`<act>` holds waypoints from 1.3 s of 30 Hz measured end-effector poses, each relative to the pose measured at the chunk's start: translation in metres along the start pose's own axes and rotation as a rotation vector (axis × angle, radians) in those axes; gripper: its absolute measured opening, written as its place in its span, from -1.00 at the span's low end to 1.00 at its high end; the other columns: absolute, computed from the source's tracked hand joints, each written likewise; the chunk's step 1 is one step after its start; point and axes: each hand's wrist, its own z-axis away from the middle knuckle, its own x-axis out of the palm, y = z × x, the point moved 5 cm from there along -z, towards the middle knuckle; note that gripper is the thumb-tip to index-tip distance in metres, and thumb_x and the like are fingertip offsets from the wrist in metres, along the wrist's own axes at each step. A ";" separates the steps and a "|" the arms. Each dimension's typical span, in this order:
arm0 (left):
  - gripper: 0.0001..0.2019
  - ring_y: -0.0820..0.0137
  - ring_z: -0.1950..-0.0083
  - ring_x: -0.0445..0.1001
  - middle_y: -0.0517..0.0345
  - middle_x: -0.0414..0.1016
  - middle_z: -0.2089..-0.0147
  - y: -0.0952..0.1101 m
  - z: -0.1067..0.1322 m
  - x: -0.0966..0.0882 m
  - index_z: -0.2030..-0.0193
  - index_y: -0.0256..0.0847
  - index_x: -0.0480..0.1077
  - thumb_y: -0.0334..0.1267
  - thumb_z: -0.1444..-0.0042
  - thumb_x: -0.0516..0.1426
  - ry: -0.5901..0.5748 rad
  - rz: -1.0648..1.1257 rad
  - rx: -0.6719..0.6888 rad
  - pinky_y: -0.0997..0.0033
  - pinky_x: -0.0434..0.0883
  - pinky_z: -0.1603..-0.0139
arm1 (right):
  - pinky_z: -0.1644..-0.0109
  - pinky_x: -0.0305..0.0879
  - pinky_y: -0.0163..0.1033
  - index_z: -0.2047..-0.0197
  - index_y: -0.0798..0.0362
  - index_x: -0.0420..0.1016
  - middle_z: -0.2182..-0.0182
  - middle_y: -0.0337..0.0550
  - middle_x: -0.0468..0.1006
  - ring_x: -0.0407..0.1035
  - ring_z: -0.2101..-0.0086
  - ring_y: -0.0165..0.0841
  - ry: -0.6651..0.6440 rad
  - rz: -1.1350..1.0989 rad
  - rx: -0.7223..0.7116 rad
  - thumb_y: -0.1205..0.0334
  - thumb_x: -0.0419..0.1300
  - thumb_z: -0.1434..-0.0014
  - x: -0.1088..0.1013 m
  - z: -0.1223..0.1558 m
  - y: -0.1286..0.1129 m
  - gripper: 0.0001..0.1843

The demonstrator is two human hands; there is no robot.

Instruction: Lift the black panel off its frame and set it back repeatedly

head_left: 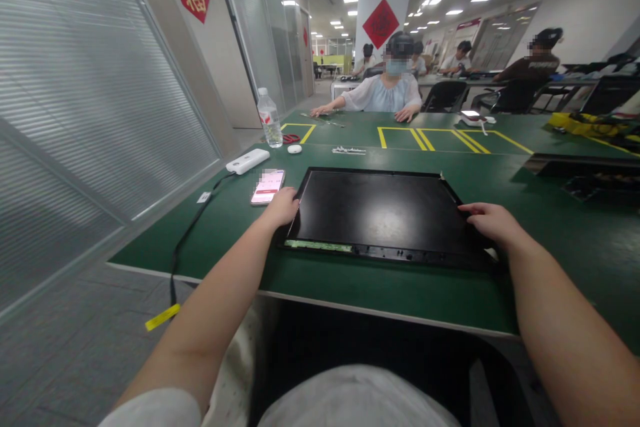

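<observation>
A black flat screen panel (380, 207) lies face up before me on the green table. Along its near edge runs a narrow green circuit board strip (320, 246) on the left part, with dark frame beside it. My left hand (283, 205) is closed on the panel's left edge, its fingers partly hidden. At the right edge, my right hand (490, 221) grips the frame with thumb and fingers. A small pale bit sticks up at the far right corner. Left of the panel, close to my left hand, rests a phone (269, 187) with its display lit.
Beyond the phone are a white power strip (248, 161), a water bottle (270, 119), red-handled scissors (291, 139) and a white case (295, 149). Thin metal strips (349, 150) lie behind the panel. Dark parts (590, 170) stand at right. Across the table (230, 233) sits a person (385, 90).
</observation>
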 end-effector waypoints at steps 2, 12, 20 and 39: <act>-0.67 0.12 -0.19 0.57 -0.09 0.53 -0.29 -0.001 0.002 -0.002 -0.23 -0.18 0.50 -0.13 -0.41 0.26 0.024 0.082 -0.043 -0.08 0.56 -0.19 | 0.38 0.37 -0.21 -0.06 0.08 0.72 0.33 -0.05 0.68 0.46 0.46 -0.28 -0.005 -0.001 0.004 0.46 0.25 0.11 0.000 0.000 0.000 -0.39; -0.65 0.08 0.10 0.73 0.01 0.78 0.11 0.008 0.013 -0.015 -0.09 -0.16 0.69 -0.30 -0.14 0.34 0.192 0.600 -0.386 0.20 0.65 0.09 | 0.35 0.35 -0.23 -0.03 0.06 0.73 0.30 -0.04 0.68 0.46 0.41 -0.28 0.024 0.008 0.029 0.48 0.25 0.07 0.000 -0.001 0.001 -0.44; -0.48 0.16 0.25 0.73 0.02 0.77 0.11 0.023 0.016 -0.013 -0.35 -0.10 0.54 -0.32 -0.23 0.28 0.128 0.882 -0.479 0.24 0.65 0.23 | 0.34 0.32 -0.27 -0.03 0.13 0.73 0.26 0.03 0.69 0.45 0.40 -0.31 0.040 0.013 0.020 0.52 0.23 0.08 -0.002 0.005 -0.004 -0.43; -0.22 0.30 0.48 0.67 0.07 0.76 0.18 0.022 0.014 -0.006 -0.40 -0.14 0.43 -0.41 0.00 0.47 0.018 1.118 -0.521 0.36 0.60 0.45 | 0.32 0.34 -0.26 -0.01 0.10 0.73 0.25 0.02 0.70 0.46 0.37 -0.29 0.030 0.029 0.011 0.52 0.22 0.07 -0.002 0.006 -0.008 -0.44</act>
